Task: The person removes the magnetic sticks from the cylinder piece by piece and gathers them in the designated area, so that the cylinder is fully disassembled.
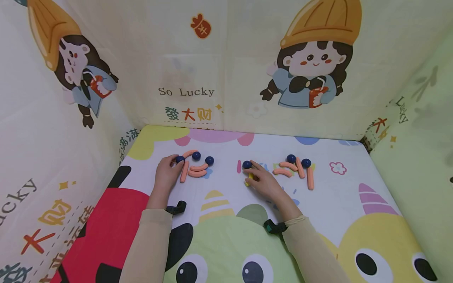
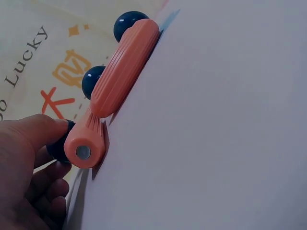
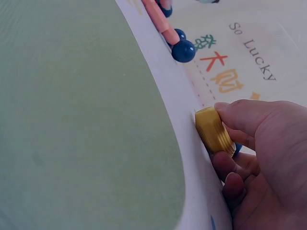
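Observation:
My left hand point(image 1: 168, 171) pinches a dark blue ball point(image 1: 180, 159) between thumb and fingers, at the left end of a group of magnetic pieces. A straight pink magnetic rod point(image 1: 184, 172) runs from that ball toward me; its round metal end faces the left wrist view. A curved pink rod point(image 1: 190, 153) arches to a second blue ball point(image 1: 196, 156). Near the table's middle, my right hand point(image 1: 265, 181) grips a short yellow magnetic rod point(image 3: 211, 127) between thumb and fingers. Another blue ball point(image 1: 246, 164) sits at its far side, beside the fingertips.
Two curved pink rods point(image 1: 198, 173) and a third blue ball point(image 1: 209, 160) lie right of my left hand. Further right lie several pink rods point(image 1: 310, 179) and two blue balls point(image 1: 306, 162). Printed cloth walls point(image 1: 244, 59) enclose the table's back and sides.

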The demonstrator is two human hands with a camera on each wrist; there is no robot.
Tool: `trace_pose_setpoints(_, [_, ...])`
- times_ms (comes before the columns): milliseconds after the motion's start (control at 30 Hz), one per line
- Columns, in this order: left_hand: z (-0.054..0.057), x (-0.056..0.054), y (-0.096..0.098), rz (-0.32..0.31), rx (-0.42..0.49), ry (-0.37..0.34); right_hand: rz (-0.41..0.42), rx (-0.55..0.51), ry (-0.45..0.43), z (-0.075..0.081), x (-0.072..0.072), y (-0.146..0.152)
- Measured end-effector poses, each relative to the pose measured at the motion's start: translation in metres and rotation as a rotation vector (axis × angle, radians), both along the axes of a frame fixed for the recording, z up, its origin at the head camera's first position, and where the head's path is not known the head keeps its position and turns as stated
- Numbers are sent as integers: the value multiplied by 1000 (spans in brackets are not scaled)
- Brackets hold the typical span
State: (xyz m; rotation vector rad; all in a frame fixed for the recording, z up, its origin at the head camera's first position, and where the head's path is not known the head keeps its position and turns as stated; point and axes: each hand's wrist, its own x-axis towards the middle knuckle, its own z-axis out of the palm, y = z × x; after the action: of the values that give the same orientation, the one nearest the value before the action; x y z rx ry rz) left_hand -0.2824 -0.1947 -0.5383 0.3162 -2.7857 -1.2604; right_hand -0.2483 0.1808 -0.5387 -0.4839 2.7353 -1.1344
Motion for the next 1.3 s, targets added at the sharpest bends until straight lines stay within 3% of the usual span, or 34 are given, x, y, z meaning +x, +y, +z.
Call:
trace_pose_setpoints(367, [2,0,3,-28,0,-8,-4,6,0,2,0,-2])
trace_pose_setpoints(500, [6,1,10,8,-35,40,-9,10,-4,2,0,-1])
trace_pose_setpoints(600, [15,4,24,5,-39,109,-10,15,3,2,0,0])
trace_pose_setpoints(767, [33,13,61,-158,11,256,-25,9,-2,2,1,1])
trace_pose_setpoints(867, [37,15,88,-287,-2,290,-23,-5,-5,2,1,1])
trace_pose_setpoints(933, [36,15,105,-370,-19,257,-23,-10,-5,1,1,0])
trace_pose_setpoints(1067, [30,11,133,-499,-20,124,-34,-2,-6,0,1,0])
trace_pose_setpoints(1167, [26,3,148,-550,-6,65,-34,0,3,0,1,-1])
trace_pose_setpoints(1300, [19,-8,162,-581,14,44,-68,-33,42,-1,1,0])
